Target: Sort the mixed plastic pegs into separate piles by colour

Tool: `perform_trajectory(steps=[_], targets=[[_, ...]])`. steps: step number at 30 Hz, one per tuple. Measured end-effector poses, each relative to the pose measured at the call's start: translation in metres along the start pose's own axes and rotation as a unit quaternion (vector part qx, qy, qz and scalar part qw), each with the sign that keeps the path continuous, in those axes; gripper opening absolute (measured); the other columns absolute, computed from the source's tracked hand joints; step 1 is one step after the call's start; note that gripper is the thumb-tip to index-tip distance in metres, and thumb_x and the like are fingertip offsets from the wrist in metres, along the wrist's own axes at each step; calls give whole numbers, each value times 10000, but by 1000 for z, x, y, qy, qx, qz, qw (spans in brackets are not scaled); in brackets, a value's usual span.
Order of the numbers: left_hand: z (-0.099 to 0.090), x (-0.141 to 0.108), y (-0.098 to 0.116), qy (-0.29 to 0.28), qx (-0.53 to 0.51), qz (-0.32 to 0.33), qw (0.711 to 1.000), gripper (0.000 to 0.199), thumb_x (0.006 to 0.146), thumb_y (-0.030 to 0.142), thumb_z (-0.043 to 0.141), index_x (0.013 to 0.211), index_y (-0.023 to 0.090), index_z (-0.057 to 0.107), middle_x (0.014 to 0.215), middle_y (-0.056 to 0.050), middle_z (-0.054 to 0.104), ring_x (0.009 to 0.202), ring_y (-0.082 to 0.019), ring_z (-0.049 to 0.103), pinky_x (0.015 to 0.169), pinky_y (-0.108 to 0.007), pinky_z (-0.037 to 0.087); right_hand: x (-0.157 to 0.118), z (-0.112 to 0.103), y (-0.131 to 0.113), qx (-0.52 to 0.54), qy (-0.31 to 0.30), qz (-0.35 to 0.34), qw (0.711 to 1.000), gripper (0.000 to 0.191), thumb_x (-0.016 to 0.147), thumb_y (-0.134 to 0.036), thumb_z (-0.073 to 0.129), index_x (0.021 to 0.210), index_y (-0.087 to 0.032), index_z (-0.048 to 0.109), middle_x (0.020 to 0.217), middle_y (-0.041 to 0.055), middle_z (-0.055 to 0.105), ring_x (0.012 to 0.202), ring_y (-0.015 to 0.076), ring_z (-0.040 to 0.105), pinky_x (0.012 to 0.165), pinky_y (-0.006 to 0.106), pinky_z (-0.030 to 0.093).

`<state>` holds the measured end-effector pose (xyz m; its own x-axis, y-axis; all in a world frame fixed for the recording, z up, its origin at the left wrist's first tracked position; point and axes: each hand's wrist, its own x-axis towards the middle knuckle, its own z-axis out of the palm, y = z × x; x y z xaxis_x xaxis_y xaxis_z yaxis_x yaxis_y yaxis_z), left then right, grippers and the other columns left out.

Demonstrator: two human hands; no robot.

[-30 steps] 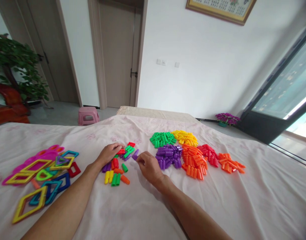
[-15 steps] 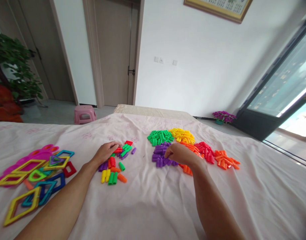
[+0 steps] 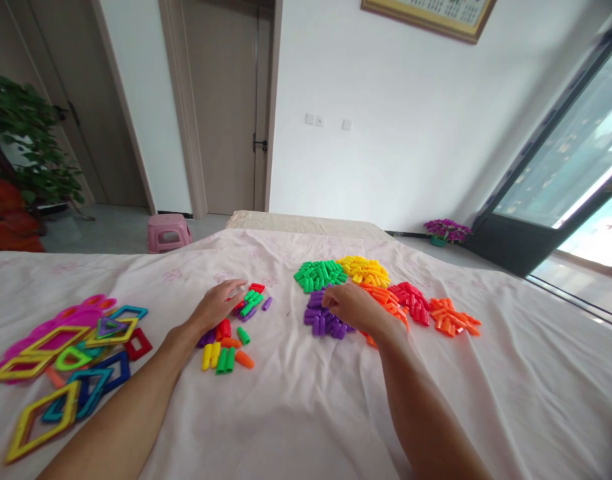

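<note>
Over the upper left part of a mixed group of small pieces is my left hand (image 3: 221, 303), its fingers apart and nothing seen between them. Around it lie green pieces (image 3: 225, 361), yellow pieces (image 3: 211, 356), red ones and a few purple ones. My right hand (image 3: 347, 303) is closed above the purple pile (image 3: 326, 323); its fingertips point down, and whatever they hold is too small to make out. Behind that pile sit a green pile (image 3: 320, 275) and a yellow pile (image 3: 364, 271). An orange pile (image 3: 389, 301) is partly hidden by my right hand.
Farther right lie a red pile (image 3: 411, 301) and a second orange pile (image 3: 453, 317). On the left, colored frame shapes (image 3: 43, 420) overlap a magenta piece (image 3: 51, 327). Beyond the cloth-covered surface (image 3: 286, 413) stand a pink stool (image 3: 169, 233) and purple flowers (image 3: 447, 230).
My left hand's fingers have spread and lifted slightly from the red pieces. My right hand has shifted a little left and up over the purple pile. The view has tilted slightly.
</note>
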<state>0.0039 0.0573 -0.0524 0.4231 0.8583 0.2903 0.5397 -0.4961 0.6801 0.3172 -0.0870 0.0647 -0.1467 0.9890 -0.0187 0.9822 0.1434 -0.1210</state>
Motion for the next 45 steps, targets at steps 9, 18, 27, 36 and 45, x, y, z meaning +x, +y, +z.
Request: perform_trajectory(steps=[9, 18, 27, 36, 45], targets=[[24, 4, 32, -103, 157, 80, 979, 498, 836, 479, 610, 1296, 300, 671, 1496, -106, 526, 1407, -338, 430, 1172, -513, 253, -1, 16, -10, 145, -230, 18, 962, 223, 704, -63, 559, 795, -163, 737, 658, 14, 687, 547, 134, 605, 527, 206, 406], [13, 3, 44, -86, 157, 91, 980, 307, 810, 393, 598, 1038, 287, 774, 1177, -84, 688, 1087, -279, 624, 1039, -395, 414, 4, 10, -2, 57, -75, -50, 994, 230, 843, -128, 513, 769, -158, 729, 711, 21, 691, 591, 114, 540, 554, 221, 328], [23, 6, 35, -106, 186, 86, 973, 495, 763, 404, 655, 1246, 299, 689, 1453, -95, 569, 1346, -328, 491, 1137, -471, 306, 9, 29, -26, 76, -55, -92, 991, 303, 845, -111, 548, 1057, -194, 748, 1027, 57, 760, 946, 186, 678, 783, 242, 435], [0, 11, 34, -5, 15, 36, 999, 423, 913, 495, 444, 1067, 251, 754, 1120, -44, 748, 1054, -246, 665, 937, -307, 478, 24, 65, -57, 77, 62, -120, 988, 373, 918, -113, 473, 1229, -188, 665, 1204, 89, 698, 1114, 208, 627, 955, 304, 459], [-17, 7, -38, 113, 152, -123, 974, 399, 896, 374, 438, 1122, 234, 735, 1238, -68, 718, 1120, -268, 651, 945, -339, 474, 39, 99, -71, -27, 57, -156, 986, 381, 857, -38, 500, 1196, -158, 626, 1205, 119, 660, 1186, 246, 549, 975, 365, 433]])
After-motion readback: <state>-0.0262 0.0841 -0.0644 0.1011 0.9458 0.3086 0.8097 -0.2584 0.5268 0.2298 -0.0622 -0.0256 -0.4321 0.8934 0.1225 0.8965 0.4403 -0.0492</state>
